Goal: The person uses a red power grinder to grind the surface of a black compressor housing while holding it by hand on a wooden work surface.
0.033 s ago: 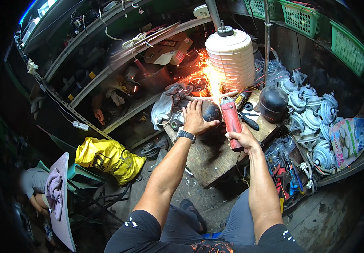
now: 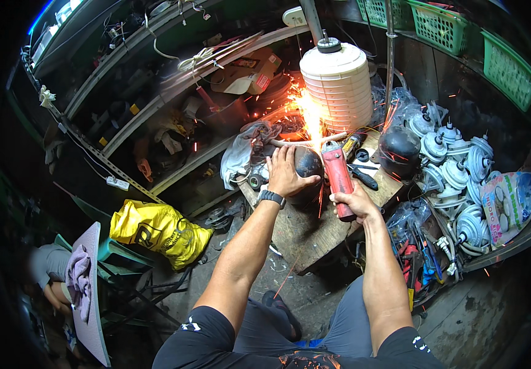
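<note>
A dark, rounded metal canister [image 2: 307,165] stands at the far side of a wooden work table [image 2: 314,247]. My left hand [image 2: 287,175] is wrapped over its left side, fingers bent and thumb across the near face. In my right hand [image 2: 356,202] is a red angle grinder [image 2: 338,169], gripped by its body with the head pointing away from me. Its head meets the canister's right edge, where bright orange sparks [image 2: 312,117] stream out. Glare hides the disc and the contact spot. Pliers and a black-handled screwdriver [image 2: 365,178] lie right of the grinder.
Behind the sparks stands a ribbed white tank [image 2: 335,80]. A second dark round canister [image 2: 399,152] sits at the table's right, beside heaped grey-white round parts [image 2: 453,166]. A grey rag [image 2: 241,157] hangs at left, near a yellow sack [image 2: 158,232]. Another person [image 2: 56,270] is at far left.
The spark spray has changed shape, with streaks now also flying right and down toward the floor. Both hands, the grinder and the canister look unmoved.
</note>
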`<control>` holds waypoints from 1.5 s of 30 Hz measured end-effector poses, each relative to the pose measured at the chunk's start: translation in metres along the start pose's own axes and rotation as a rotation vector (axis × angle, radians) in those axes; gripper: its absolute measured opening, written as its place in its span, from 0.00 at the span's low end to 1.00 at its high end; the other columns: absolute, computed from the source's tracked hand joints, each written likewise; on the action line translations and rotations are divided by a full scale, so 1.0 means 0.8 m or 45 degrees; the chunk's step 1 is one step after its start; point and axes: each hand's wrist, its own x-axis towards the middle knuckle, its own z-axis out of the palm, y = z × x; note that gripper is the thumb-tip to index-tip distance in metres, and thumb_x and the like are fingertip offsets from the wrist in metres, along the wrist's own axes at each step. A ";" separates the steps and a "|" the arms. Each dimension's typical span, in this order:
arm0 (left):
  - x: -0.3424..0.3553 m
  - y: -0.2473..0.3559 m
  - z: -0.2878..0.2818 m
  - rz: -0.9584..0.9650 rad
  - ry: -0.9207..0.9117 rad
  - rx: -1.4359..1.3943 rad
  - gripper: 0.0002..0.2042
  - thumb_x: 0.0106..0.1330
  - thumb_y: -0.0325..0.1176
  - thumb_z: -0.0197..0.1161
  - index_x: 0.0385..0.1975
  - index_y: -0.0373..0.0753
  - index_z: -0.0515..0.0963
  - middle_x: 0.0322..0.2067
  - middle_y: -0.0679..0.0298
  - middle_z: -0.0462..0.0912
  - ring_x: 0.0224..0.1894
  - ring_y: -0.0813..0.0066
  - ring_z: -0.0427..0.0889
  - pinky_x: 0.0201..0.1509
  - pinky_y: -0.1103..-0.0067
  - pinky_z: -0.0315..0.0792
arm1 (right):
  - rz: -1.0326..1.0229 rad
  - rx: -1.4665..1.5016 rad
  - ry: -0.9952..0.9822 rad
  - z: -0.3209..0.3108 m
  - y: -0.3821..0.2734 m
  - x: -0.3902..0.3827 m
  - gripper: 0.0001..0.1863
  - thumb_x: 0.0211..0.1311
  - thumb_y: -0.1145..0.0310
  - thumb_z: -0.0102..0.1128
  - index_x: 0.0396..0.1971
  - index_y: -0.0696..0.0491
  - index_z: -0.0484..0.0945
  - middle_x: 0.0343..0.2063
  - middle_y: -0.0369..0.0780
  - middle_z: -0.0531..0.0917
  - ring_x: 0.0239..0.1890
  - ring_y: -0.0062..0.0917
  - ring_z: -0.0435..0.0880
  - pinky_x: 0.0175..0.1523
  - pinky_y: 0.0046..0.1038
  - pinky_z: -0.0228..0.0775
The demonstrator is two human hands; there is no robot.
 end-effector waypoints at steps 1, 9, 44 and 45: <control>0.000 0.003 -0.001 -0.002 -0.009 -0.013 0.62 0.44 0.72 0.79 0.74 0.33 0.67 0.74 0.45 0.67 0.78 0.44 0.62 0.82 0.49 0.51 | 0.012 -0.005 0.002 -0.003 -0.001 -0.002 0.26 0.55 0.78 0.77 0.52 0.55 0.74 0.31 0.38 0.83 0.20 0.25 0.84 0.26 0.30 0.83; 0.000 0.005 -0.003 0.026 -0.001 -0.030 0.61 0.44 0.70 0.80 0.73 0.33 0.67 0.74 0.45 0.68 0.77 0.45 0.62 0.82 0.50 0.53 | -0.063 -0.014 -0.017 0.002 -0.001 0.005 0.23 0.55 0.77 0.77 0.49 0.55 0.76 0.31 0.37 0.83 0.22 0.24 0.85 0.27 0.31 0.84; 0.003 0.001 -0.002 0.016 -0.018 -0.040 0.61 0.44 0.71 0.80 0.74 0.34 0.66 0.75 0.45 0.66 0.79 0.43 0.61 0.82 0.50 0.52 | -0.019 -0.086 0.009 0.000 -0.005 -0.001 0.27 0.55 0.76 0.78 0.53 0.55 0.74 0.33 0.38 0.84 0.22 0.25 0.85 0.27 0.31 0.83; 0.002 0.002 -0.002 0.014 -0.021 -0.038 0.62 0.44 0.71 0.80 0.74 0.33 0.66 0.75 0.44 0.66 0.79 0.43 0.61 0.82 0.50 0.52 | -0.002 -0.074 0.000 -0.001 -0.006 -0.003 0.27 0.55 0.76 0.77 0.53 0.56 0.74 0.33 0.38 0.84 0.23 0.25 0.85 0.27 0.32 0.83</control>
